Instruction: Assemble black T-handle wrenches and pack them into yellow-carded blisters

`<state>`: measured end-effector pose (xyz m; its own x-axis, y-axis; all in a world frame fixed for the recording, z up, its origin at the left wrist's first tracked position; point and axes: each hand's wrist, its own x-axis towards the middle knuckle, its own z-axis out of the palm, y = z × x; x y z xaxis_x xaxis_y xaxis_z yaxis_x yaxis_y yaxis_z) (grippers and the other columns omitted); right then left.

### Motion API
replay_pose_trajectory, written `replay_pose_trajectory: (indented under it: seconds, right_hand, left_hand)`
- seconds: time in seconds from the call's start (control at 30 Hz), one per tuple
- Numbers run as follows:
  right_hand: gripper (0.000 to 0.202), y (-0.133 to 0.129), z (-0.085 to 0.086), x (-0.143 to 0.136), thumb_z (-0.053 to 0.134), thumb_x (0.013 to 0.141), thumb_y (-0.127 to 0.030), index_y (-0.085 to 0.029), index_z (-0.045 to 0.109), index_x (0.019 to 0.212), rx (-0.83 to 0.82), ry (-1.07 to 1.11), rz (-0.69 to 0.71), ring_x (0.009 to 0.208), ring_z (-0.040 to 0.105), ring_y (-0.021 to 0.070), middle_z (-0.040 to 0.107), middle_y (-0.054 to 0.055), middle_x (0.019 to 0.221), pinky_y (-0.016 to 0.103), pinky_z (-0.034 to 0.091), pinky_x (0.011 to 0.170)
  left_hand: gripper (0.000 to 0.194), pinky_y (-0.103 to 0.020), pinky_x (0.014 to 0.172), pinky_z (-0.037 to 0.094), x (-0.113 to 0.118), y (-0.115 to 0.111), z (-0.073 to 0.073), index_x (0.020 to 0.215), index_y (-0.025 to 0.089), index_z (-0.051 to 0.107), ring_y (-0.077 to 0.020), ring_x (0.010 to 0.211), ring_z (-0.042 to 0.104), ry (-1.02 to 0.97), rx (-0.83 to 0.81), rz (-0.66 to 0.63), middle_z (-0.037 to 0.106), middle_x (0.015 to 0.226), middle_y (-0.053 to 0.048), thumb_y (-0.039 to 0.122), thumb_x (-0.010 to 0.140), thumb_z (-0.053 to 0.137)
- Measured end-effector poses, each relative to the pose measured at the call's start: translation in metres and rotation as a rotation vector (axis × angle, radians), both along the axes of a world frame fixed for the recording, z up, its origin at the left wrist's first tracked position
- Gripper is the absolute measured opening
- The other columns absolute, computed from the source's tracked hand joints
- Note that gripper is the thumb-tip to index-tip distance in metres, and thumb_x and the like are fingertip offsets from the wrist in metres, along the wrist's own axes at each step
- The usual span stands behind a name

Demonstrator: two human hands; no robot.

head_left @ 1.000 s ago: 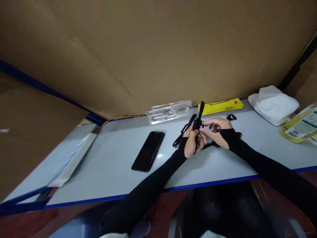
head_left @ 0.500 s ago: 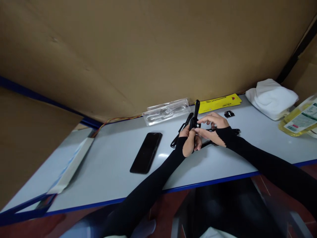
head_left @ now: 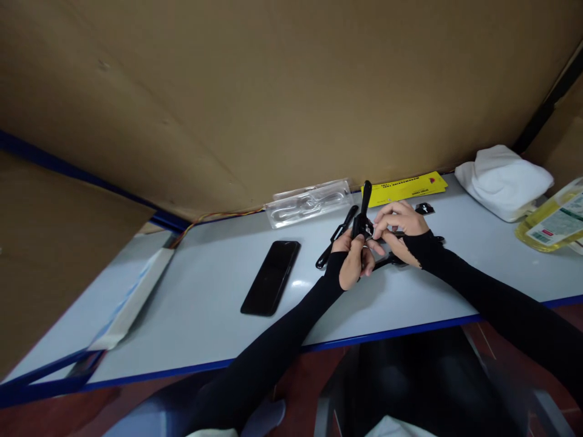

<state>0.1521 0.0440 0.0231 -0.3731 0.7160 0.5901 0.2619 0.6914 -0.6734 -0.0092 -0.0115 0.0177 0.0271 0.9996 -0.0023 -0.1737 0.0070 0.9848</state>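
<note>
My left hand (head_left: 351, 258) is wrapped round a black spokeshave (head_left: 366, 197), which I hold up at a slant over the table. One of its handles points away from me; my fingers hide part of the body. Right beside that body is my right hand (head_left: 401, 226), its thumb and fingers pinched together; what they hold, if anything, is too small to make out. Another black spokeshave (head_left: 334, 240) lies just left of the held one. More black tool parts (head_left: 395, 259) lie under my right hand, partly covered. A small dark metal piece (head_left: 424, 208) sits beyond it.
A black phone (head_left: 270, 278) lies on the white table (head_left: 195, 297). Clear plastic packaging (head_left: 310, 205) and yellow cards (head_left: 403, 189) lie along the back panel. On the right are a white cloth bundle (head_left: 503, 182) and a bottle of yellow liquid (head_left: 549, 221).
My right fingers have drawn back slightly from the spokeshave's middle and closed together. My left hand still grips the spokeshave. The whole view has shifted a little.
</note>
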Motion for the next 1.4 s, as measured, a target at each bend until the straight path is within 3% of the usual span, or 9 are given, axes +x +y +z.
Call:
replay_pose_trajectory:
  seconds: [0.1, 0.2, 0.27, 0.43, 0.83, 0.97, 1.13, 1.27, 1.4]
  right_hand:
    - [0.026, -0.002, 0.002, -0.001, 0.078, 0.082, -0.016, -0.024, 0.079, 0.106, -0.092, 0.031, -0.011, 0.086, 0.061, 0.0185, 0.069, 0.006, 0.105, 0.029, 0.047, 0.062]
    - [0.013, -0.002, 0.002, -0.001, 0.073, 0.086, -0.014, -0.024, 0.08, 0.086, -0.075, -0.004, 0.029, 0.087, 0.059, 0.018, 0.07, 0.005, 0.1, 0.029, 0.047, 0.066]
    - [0.025, -0.002, 0.001, -0.001, 0.065, 0.088, -0.008, -0.023, 0.075, 0.071, -0.027, -0.016, 0.039, 0.091, 0.058, 0.0194, 0.07, 0.005, 0.097, 0.03, 0.047, 0.069]
    - [0.018, -0.001, 0.001, 0.0, 0.073, 0.085, -0.014, -0.024, 0.08, 0.098, -0.064, -0.012, 0.026, 0.092, 0.057, 0.0206, 0.067, 0.008, 0.108, 0.029, 0.047, 0.064]
    - [0.024, 0.0, 0.005, 0.002, 0.063, 0.086, -0.007, -0.023, 0.073, 0.072, -0.001, 0.004, 0.014, 0.084, 0.055, 0.0177, 0.067, 0.006, 0.099, 0.031, 0.049, 0.069]
    - [0.027, -0.004, 0.008, 0.001, 0.068, 0.081, -0.007, -0.024, 0.079, 0.099, -0.077, 0.046, 0.022, 0.081, 0.057, 0.016, 0.065, 0.006, 0.109, 0.029, 0.049, 0.063]
    - [0.023, -0.007, 0.007, -0.001, 0.066, 0.084, -0.009, -0.025, 0.081, 0.082, -0.056, -0.008, 0.065, 0.091, 0.06, 0.0198, 0.07, 0.006, 0.107, 0.032, 0.053, 0.073]
    - [0.025, -0.005, 0.006, -0.001, 0.079, 0.081, -0.02, -0.025, 0.082, 0.106, -0.156, 0.027, -0.05, 0.094, 0.061, 0.0222, 0.069, 0.009, 0.109, 0.03, 0.052, 0.064]
    - [0.016, -0.007, 0.008, -0.002, 0.072, 0.084, -0.015, -0.026, 0.083, 0.087, -0.119, 0.015, -0.006, 0.091, 0.057, 0.021, 0.072, 0.007, 0.101, 0.03, 0.051, 0.066]
  left_hand:
    - [0.037, -0.02, 0.029, 0.023, 0.0, -0.001, -0.001, 0.102, 0.02, 0.053, -0.0094, 0.027, 0.042, 0.006, -0.025, 0.0, 0.059, 0.052, 0.007, 0.055, 0.093, 0.063]
    - [0.039, -0.02, 0.029, 0.024, 0.0, -0.001, -0.001, 0.102, 0.02, 0.052, -0.0088, 0.029, 0.045, -0.004, -0.019, -0.01, 0.067, 0.063, 0.003, 0.055, 0.092, 0.064]
    - [0.04, -0.021, 0.028, 0.023, -0.001, 0.0, -0.001, 0.101, 0.02, 0.052, -0.0086, 0.029, 0.045, -0.024, -0.001, -0.026, 0.069, 0.066, 0.002, 0.056, 0.092, 0.064]
    - [0.037, -0.021, 0.029, 0.023, -0.002, 0.0, -0.001, 0.101, 0.02, 0.051, -0.0094, 0.028, 0.043, -0.024, -0.01, -0.021, 0.062, 0.058, 0.006, 0.054, 0.094, 0.064]
    - [0.04, -0.021, 0.029, 0.023, -0.003, -0.003, 0.009, 0.107, 0.019, 0.051, -0.0099, 0.03, 0.045, -0.026, -0.026, -0.038, 0.066, 0.063, 0.003, 0.053, 0.091, 0.064]
    - [0.036, -0.021, 0.03, 0.023, -0.004, -0.003, 0.009, 0.105, 0.019, 0.052, -0.0102, 0.028, 0.04, -0.003, -0.023, -0.031, 0.055, 0.05, 0.009, 0.052, 0.093, 0.062]
    - [0.036, -0.021, 0.029, 0.023, -0.003, -0.002, 0.005, 0.096, 0.021, 0.051, -0.01, 0.029, 0.043, 0.0, -0.022, -0.019, 0.057, 0.053, 0.007, 0.055, 0.091, 0.063]
    - [0.041, -0.02, 0.029, 0.025, -0.001, -0.003, 0.007, 0.099, 0.02, 0.052, -0.0088, 0.029, 0.044, -0.005, -0.029, -0.013, 0.061, 0.058, 0.006, 0.057, 0.089, 0.066]
    - [0.044, -0.02, 0.029, 0.023, 0.0, -0.003, 0.006, 0.102, 0.019, 0.053, -0.0086, 0.029, 0.044, -0.021, -0.017, -0.001, 0.064, 0.061, 0.004, 0.059, 0.089, 0.067]
